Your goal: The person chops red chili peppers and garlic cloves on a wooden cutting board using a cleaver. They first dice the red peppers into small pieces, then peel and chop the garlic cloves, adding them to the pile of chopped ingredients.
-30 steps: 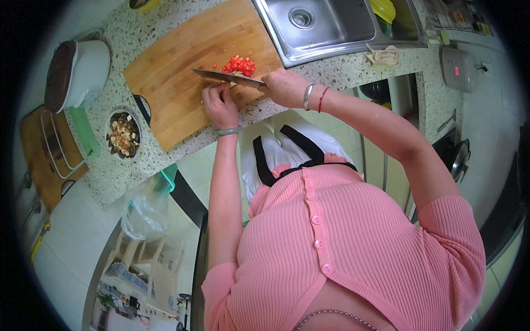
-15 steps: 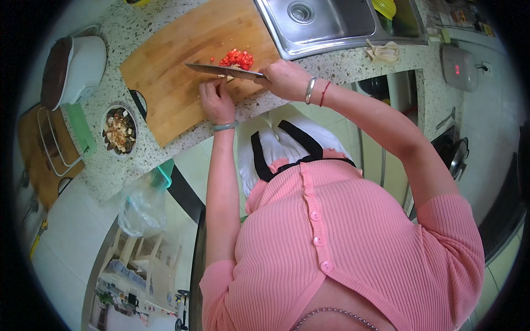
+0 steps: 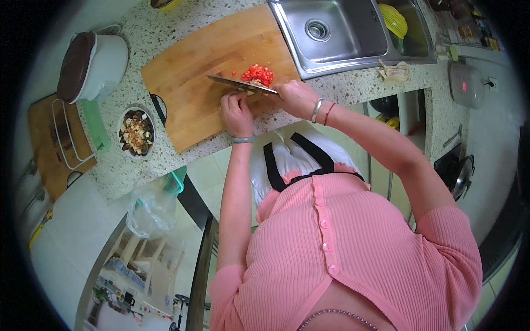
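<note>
My right hand is closed round the handle of a kitchen knife. The blade points left, low over a wooden cutting board. On its near side, my left hand rests on the board with fingers curled and tips drawn in against the blade. Whatever those fingertips press on is mostly hidden by the hand and knife. A small heap of chopped red pepper lies just beyond the blade, with some pale chopped bits at its near edge. A few red crumbs are scattered around the heap.
Left of the board stands a bowl of dark and pale food pieces. Behind it is a white pot with a brown lid. A steel sink borders the board's right side, with a yellow colander and a cloth close by.
The whole view has shifted, so everything sits further right and lower. Both hands and the knife keep nearly the same places on the board, beside the pepper heap.
</note>
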Motion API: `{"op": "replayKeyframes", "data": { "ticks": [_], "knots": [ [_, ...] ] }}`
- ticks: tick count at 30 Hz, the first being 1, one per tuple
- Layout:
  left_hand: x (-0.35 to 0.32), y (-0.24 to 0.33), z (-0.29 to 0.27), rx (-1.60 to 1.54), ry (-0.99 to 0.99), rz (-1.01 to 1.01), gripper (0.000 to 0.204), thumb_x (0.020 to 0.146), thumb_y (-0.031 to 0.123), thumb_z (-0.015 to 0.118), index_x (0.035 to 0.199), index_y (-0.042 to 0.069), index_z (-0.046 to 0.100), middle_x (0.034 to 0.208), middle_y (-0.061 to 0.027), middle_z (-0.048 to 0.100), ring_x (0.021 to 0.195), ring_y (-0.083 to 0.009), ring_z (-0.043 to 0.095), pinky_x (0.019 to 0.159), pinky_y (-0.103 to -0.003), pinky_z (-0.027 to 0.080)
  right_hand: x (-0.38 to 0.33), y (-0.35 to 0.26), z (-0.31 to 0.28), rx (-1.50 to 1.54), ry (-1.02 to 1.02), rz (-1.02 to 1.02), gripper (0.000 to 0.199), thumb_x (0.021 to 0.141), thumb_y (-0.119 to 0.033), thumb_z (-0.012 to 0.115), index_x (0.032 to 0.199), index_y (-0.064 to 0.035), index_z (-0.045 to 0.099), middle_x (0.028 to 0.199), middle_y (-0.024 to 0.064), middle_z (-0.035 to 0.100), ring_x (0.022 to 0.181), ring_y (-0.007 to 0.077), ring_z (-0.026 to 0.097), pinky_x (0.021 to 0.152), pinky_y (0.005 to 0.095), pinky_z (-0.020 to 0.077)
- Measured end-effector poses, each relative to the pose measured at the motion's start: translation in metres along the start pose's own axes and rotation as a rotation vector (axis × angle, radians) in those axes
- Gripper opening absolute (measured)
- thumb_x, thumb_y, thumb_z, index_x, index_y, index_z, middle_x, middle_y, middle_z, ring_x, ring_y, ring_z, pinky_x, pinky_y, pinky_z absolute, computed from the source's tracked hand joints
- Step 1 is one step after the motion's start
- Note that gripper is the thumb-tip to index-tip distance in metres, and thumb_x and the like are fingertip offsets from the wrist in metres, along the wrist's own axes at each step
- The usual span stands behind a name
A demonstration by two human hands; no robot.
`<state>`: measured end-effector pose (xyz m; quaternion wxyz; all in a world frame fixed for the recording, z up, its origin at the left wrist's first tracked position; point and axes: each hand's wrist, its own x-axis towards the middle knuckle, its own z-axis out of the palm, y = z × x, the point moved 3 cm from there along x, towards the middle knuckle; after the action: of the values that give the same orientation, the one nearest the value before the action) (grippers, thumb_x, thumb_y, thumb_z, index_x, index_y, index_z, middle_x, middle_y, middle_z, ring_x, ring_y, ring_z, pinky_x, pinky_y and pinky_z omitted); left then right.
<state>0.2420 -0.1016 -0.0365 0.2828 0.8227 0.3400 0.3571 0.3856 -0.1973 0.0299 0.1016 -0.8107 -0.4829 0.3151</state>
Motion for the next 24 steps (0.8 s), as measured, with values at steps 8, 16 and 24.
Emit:
{"op": "replayKeyframes", "data": {
  "ticks": [8, 16, 24],
  "knots": [
    [-0.001, 0.001, 0.000, -0.040, 0.003, -0.055, 0.007, 0.084, 0.006, 0.067, 0.086, 0.003, 0.060, 0.090, -0.0142, 0.059, 0.084, -0.0334, 0.058, 0.074, -0.042, 0.047, -0.015, -0.010, -0.019, 0.033, -0.126, 0.044, 0.028, 0.093, -0.025, 0.053, 0.087, -0.0023, 0.069, 0.085, 0.0244, 0.066, 0.082, 0.0406, 0.065, 0.075, 0.0486, 0.0509],
    [0.003, 0.003, -0.002, 0.026, -0.033, -0.026, 0.008, 0.082, 0.005, 0.067, 0.082, 0.005, 0.059, 0.085, -0.0105, 0.061, 0.084, -0.0313, 0.059, 0.072, -0.041, 0.048, 0.006, -0.005, 0.010, 0.010, 0.013, -0.012, 0.022, 0.089, -0.022, 0.057, 0.088, -0.0016, 0.065, 0.081, 0.0234, 0.067, 0.079, 0.0402, 0.065, 0.071, 0.0495, 0.0514],
    [-0.001, -0.001, 0.000, -0.002, -0.020, -0.052, 0.008, 0.082, 0.006, 0.067, 0.083, 0.005, 0.059, 0.086, -0.0108, 0.061, 0.084, -0.0314, 0.059, 0.073, -0.041, 0.048, -0.004, -0.008, -0.017, 0.068, -0.043, -0.010, 0.034, 0.092, -0.030, 0.056, 0.083, 0.0007, 0.068, 0.082, 0.0256, 0.066, 0.082, 0.0415, 0.065, 0.074, 0.0490, 0.0519]
  ]
}}
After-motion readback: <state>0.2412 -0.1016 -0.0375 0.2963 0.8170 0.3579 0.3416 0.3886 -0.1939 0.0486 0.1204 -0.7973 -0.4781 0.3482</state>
